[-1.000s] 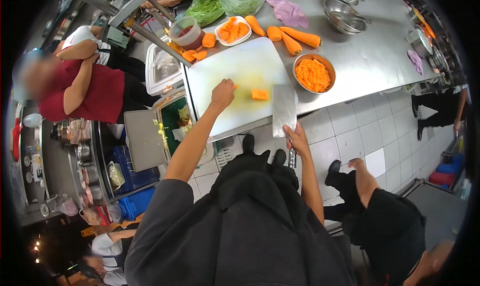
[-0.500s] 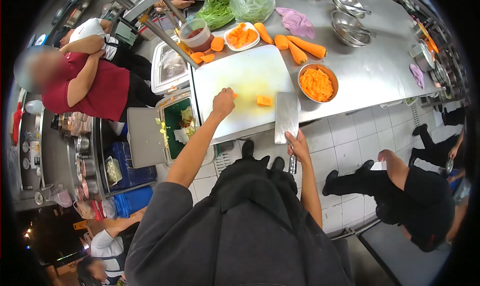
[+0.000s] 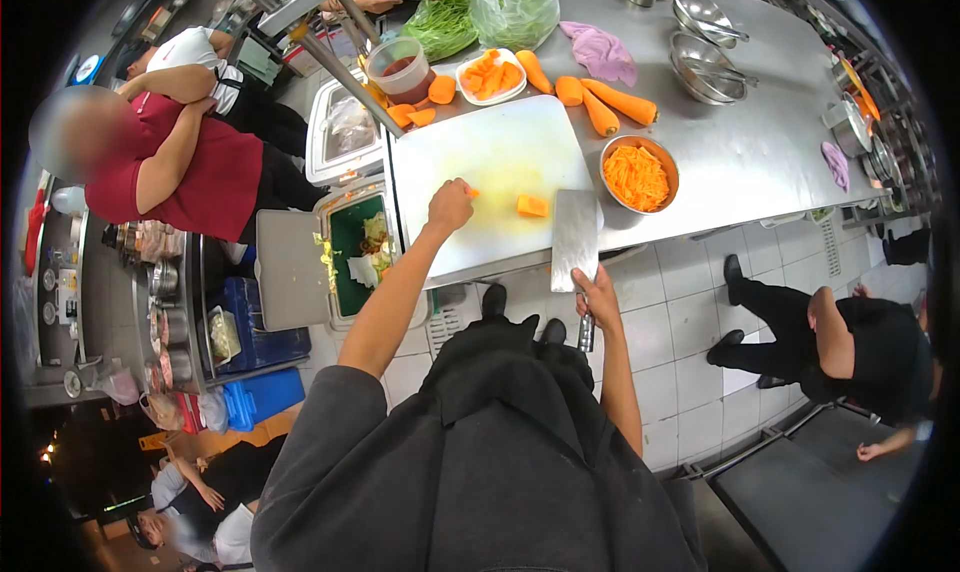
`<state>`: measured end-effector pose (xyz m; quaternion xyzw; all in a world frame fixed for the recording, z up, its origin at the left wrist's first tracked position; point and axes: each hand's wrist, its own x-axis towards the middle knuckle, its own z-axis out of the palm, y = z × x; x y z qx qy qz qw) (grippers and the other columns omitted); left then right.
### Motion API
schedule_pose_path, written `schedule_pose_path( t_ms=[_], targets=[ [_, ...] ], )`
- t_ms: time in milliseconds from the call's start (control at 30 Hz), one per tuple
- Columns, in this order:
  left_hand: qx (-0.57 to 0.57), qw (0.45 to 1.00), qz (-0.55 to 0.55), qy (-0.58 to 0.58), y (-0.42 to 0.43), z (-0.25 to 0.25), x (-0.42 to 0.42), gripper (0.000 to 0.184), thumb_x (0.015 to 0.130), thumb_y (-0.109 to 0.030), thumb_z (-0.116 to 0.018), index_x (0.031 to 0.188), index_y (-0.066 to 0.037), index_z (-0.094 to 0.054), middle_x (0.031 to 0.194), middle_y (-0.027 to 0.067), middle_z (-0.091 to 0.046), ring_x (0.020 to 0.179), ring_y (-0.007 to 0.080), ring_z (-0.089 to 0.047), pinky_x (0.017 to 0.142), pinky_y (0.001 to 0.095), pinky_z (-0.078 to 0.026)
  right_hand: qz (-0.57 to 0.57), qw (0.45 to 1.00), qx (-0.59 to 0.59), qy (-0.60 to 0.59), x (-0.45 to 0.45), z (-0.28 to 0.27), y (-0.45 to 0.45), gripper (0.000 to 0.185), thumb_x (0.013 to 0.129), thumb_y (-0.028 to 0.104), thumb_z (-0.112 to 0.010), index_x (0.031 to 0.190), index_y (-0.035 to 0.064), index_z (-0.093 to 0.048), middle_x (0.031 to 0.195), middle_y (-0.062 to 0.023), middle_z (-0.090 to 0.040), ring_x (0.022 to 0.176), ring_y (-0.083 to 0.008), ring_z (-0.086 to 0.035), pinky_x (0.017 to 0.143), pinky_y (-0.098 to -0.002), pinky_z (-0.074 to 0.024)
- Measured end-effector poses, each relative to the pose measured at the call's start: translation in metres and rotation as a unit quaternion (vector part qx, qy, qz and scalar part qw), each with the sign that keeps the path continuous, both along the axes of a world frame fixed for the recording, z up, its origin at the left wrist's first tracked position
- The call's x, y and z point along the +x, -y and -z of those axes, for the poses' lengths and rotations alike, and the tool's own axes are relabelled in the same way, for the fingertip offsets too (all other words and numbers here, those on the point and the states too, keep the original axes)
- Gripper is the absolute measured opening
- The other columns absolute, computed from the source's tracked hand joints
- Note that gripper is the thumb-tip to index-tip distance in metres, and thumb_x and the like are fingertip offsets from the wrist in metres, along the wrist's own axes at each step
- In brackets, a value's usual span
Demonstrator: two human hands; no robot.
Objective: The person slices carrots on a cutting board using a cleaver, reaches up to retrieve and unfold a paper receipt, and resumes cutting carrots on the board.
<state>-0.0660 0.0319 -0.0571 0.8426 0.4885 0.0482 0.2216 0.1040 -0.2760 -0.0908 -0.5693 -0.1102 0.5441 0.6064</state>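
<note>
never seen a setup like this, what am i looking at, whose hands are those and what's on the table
There's no machine here: a person works bare-handed, filmed by a camera worn on their head, looking forward and down. The right hand holds a cleaver; the left hand has a small orange piece, probably carrot, at its fingertips. On the steel table lies a white cutting board with a carrot block. Beyond are larger carrots; rightward, a metal bowl holds shredded carrot.

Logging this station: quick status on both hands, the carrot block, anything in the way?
Left hand pinching small orange piece. Right hand gripping cleaver. Carrot block on cutting board, clear of both hands. No obstacle visible between block and cleaver.
</note>
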Motion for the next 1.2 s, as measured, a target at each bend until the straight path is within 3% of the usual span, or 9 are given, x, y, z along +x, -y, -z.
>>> schedule_pose_path(
  t_ms=[167,367,433,567,667,800,867,1000,1200],
  targets=[
    [-0.007,1.0,0.01,-0.003,0.002,-0.008,0.0,0.014,0.086,-0.014,-0.065,0.098,-0.006,-0.064,0.099,0.0164,-0.065,0.094,0.0349,-0.064,0.082,0.0458,-0.051,-0.002,1.0,0.008,0.002,0.001,0.005,0.001,0.035,0.096,0.024,-0.064,0.121,0.0083,-0.047,0.073,-0.004,-0.055,0.037,-0.0087,-0.041,0.033,-0.0272,-0.0341],
    [0.07,0.997,0.029,0.005,0.007,-0.013,0.001,0.02,0.087,-0.015,-0.065,0.106,-0.006,-0.067,0.1,0.016,-0.065,0.095,0.0331,-0.064,0.082,0.0448,-0.051,0.007,1.0,0.002,-0.011,-0.002,-0.003,0.002,0.035,0.097,0.023,-0.064,0.125,0.0091,-0.047,0.073,-0.0029,-0.053,0.036,-0.0086,-0.039,0.033,-0.0267,-0.0337],
    [0.198,0.979,0.048,-0.004,0.01,-0.015,0.003,0.026,0.088,-0.016,-0.065,0.113,-0.008,-0.067,0.101,0.0157,-0.065,0.092,0.0319,-0.066,0.08,0.0427,-0.053,0.011,1.0,0.008,-0.011,0.001,0.0,0.001,0.036,0.097,0.023,-0.064,0.126,0.0093,-0.047,0.075,-0.0029,-0.054,0.036,-0.0085,-0.039,0.033,-0.0266,-0.0336],
    [0.209,0.973,0.068,0.067,0.025,-0.035,0.02,0.029,0.09,-0.021,-0.066,0.116,-0.008,-0.067,0.102,0.016,-0.065,0.094,0.0307,-0.066,0.081,0.0423,-0.052,-0.007,1.0,0.017,-0.001,0.002,0.004,0.002,0.039,0.098,0.023,-0.063,0.129,0.0094,-0.045,0.078,-0.0032,-0.055,0.038,-0.0083,-0.04,0.034,-0.0254,-0.0332],
    [-0.078,0.982,0.101,0.138,0.047,-0.052,0.041,0.04,0.091,-0.031,-0.067,0.12,-0.003,-0.063,0.105,0.0168,-0.066,0.086,0.0262,-0.069,0.081,0.0382,-0.053,0.0,1.0,0.026,0.011,0.0,0.006,0.004,0.035,0.097,0.02,-0.061,0.126,0.0066,-0.046,0.079,-0.0045,-0.057,0.038,-0.0093,-0.042,0.034,-0.027,-0.0335],
    [-0.034,0.987,0.122,0.097,0.054,-0.019,0.052,0.044,0.091,-0.036,-0.067,0.118,-0.002,-0.063,0.106,0.0174,-0.068,0.079,0.0239,-0.071,0.078,0.0345,-0.054,-0.003,1.0,0.021,0.022,-0.001,0.003,0.009,0.036,0.098,0.02,-0.061,0.127,0.0069,-0.045,0.078,-0.0043,-0.056,0.038,-0.0088,-0.042,0.034,-0.0264,-0.0337],
    [-0.191,0.976,0.03,0.105,0.055,-0.015,0.057,0.046,0.09,-0.036,-0.07,0.119,-0.002,-0.064,0.094,0.0131,-0.072,0.078,0.0174,-0.07,0.07,0.0289,-0.053,-0.001,0.999,0.025,0.023,-0.004,0.004,0.016,0.033,0.098,0.019,-0.059,0.125,0.0051,-0.045,0.081,-0.005,-0.057,0.038,-0.0089,-0.042,0.034,-0.0265,-0.0333],
    [-0.163,0.978,0.073,0.104,0.051,-0.014,0.057,0.049,0.087,-0.034,-0.072,0.12,0.003,-0.066,0.081,0.0106,-0.073,0.072,0.0132,-0.069,0.066,0.0271,-0.053,0.009,1.0,0.014,-0.004,-0.008,-0.004,0.025,0.033,0.098,0.017,-0.059,0.126,0.0051,-0.045,0.079,-0.0048,-0.057,0.038,-0.0087,-0.042,0.034,-0.0265,-0.0333],
    [-0.176,0.982,0.03,0.057,0.077,-0.027,0.06,0.047,0.088,-0.03,-0.072,0.12,0.004,-0.067,0.085,0.0112,-0.074,0.073,0.0117,-0.07,0.065,0.0243,-0.053,0.018,1.0,0.007,0.015,-0.016,-0.013,0.038,0.036,0.097,0.014,-0.06,0.129,0.0045,-0.047,0.076,-0.004,-0.057,0.038,-0.0077,-0.041,0.033,-0.0262,-0.0326]
  ],
)
